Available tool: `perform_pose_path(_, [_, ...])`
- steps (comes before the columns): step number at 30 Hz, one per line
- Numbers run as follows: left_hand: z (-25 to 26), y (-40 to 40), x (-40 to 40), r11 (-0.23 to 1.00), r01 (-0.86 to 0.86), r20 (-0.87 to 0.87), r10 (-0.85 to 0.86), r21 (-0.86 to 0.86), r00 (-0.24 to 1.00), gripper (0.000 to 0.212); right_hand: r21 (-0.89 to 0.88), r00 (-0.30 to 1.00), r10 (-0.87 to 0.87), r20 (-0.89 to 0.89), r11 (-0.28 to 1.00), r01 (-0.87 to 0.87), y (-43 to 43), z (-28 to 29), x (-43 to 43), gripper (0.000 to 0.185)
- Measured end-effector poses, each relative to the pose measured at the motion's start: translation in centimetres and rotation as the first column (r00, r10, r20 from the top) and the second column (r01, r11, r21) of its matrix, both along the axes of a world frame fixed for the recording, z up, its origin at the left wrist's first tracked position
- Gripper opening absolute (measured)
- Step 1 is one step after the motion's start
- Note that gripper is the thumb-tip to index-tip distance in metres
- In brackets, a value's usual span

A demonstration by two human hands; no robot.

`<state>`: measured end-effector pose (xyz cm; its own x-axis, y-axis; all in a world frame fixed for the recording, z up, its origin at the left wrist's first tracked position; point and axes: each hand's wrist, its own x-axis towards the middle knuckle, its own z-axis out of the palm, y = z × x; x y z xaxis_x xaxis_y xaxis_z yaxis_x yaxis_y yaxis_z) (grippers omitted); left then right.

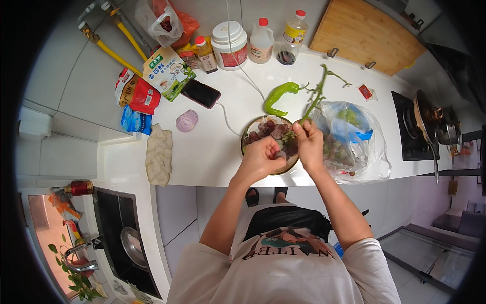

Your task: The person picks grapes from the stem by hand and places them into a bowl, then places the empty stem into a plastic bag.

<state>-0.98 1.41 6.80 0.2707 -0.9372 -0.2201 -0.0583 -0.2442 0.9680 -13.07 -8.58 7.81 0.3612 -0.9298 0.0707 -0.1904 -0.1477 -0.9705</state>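
A bowl (pixel 292 167) of reddish-purple grapes (pixel 267 131) stands on the white counter in front of me. My right hand (pixel 310 146) pinches a green grape stem (pixel 317 99) at the bowl's right rim; its bare, branching part points up and away. Over the bowl, my left hand (pixel 260 157) is curled, with a grape (pixel 280 155) between thumb and fingers. Just right of my right hand lies a clear plastic bag (pixel 366 152) with grapes inside. Behind the bowl rests a curved green pepper (pixel 279 98). My hands hide part of the bowl.
Left of the bowl lie a phone (pixel 201 93) on a white cable, a cut purple onion (pixel 186 121) and a beige cloth (pixel 159 154). Bottles and a white tub (pixel 229 45) line the wall. A sink (pixel 121 235) is at left, a stove with a pan (pixel 423 114) at right.
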Motion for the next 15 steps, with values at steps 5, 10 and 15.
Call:
perform_pose_path(5, [-1.9, 1.5, 0.2, 0.997, 0.025, 0.305, -0.003, -0.067, 0.952, 0.027, -0.124, 0.999, 0.054, -0.002, 0.991, -0.054, -1.3, -0.3, -0.8, 0.019])
perform_pose_path(10, [-7.6, 2.9, -0.7, 0.985, 0.143, 0.746, -0.023, -0.098, 0.665, 0.031, -0.090, 0.997, 0.021, 0.069, 0.996, -0.014, -3.0, 0.1, -1.2, 0.020])
perform_pose_path(15, [-9.2, 3.7, -0.6, 0.984, 0.068, 0.687, 0.063, -0.162, 0.724, 0.035, -0.185, 0.994, 0.095, -0.045, 0.978, -0.102, -2.6, 1.7, -0.8, 0.018])
